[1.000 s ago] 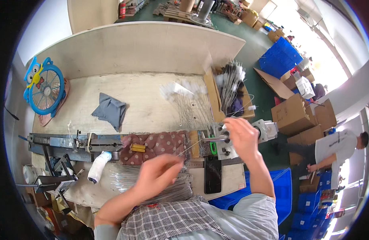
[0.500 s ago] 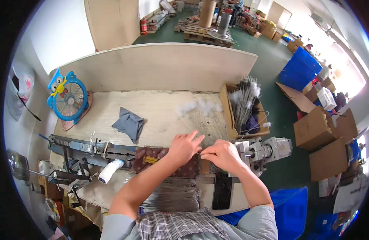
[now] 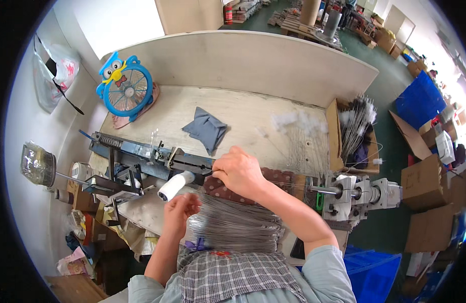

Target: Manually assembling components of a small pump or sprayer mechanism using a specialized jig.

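My right hand (image 3: pixel 239 172) reaches over the polka-dot brown cloth (image 3: pixel 228 191) to the right end of the dark metal rail (image 3: pixel 190 162). Its thumb and fingers are pinched there on what looks like a thin wire, mostly hidden by the hand. Just below the white sleeve-like handle (image 3: pixel 173 187) of the rail fixture is my left hand (image 3: pixel 178 212), loosely curled, with nothing visible in it. Whether its fingertips touch the handle I cannot tell. A thick bundle of thin grey wires (image 3: pixel 238 224) lies close in front of me.
At the right table edge stands a silver spindle machine (image 3: pixel 362 196). Behind it, a cardboard box (image 3: pixel 335 134) holds white-tipped wires. Loose white-tufted pieces (image 3: pixel 298 123), a grey cloth (image 3: pixel 206 129) and a blue toy-shaped fan (image 3: pixel 128 91) sit farther back. A dark phone (image 3: pixel 297 249) is partly covered by my right arm.
My view has turned left. Both hands have moved left from the middle of the table: the right to the rail's end, the left down beside the white handle.
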A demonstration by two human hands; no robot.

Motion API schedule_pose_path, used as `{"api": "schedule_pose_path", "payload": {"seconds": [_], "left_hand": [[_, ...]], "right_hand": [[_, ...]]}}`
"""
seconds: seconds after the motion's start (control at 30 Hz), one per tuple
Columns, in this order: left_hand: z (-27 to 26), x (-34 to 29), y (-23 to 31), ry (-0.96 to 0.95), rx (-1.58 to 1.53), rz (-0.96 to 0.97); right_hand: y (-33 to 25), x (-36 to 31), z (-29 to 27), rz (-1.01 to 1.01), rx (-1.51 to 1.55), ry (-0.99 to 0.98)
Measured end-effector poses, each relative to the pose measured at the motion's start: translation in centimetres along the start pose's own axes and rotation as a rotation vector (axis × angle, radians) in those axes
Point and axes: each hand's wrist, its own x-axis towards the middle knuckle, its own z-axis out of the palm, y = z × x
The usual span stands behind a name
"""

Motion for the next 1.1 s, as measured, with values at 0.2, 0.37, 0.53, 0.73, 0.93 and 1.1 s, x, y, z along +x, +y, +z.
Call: {"api": "schedule_pose_path", "payload": {"seconds": [0.2, 0.37, 0.53, 0.73, 0.93, 1.1], "left_hand": [[2.9, 1.0, 3.2, -0.222, -0.410, -0.227], [2.6, 3.7, -0.1, -0.052, 0.929, 0.115], [3.4, 4.2, -0.4, -0.093, 0.829, 0.069], [5.8, 3.1, -3.3, -0.097, -0.207, -0.078], [4.7, 3.6, -1.8, -0.108, 0.840, 0.299], [1.2, 2.8, -0.6, 0.018, 0.456, 0.144]], "right_hand": [[-1.0, 0.4, 0.9, 0.119, -0.144, -0.022], [-1.8, 0.9, 0.1, 0.127, -0.213, -0.111], [-1.4, -0.3, -1.0, -0.015, -0.195, 0.050], [-0.6, -6.7, -1.7, -0.073, -0.100, 0.136], [2.8, -4.9, 3.6, -0.031, -0.074, 0.105], [2.2, -5.6, 4.3, -0.025, -0.052, 0.061]]}}
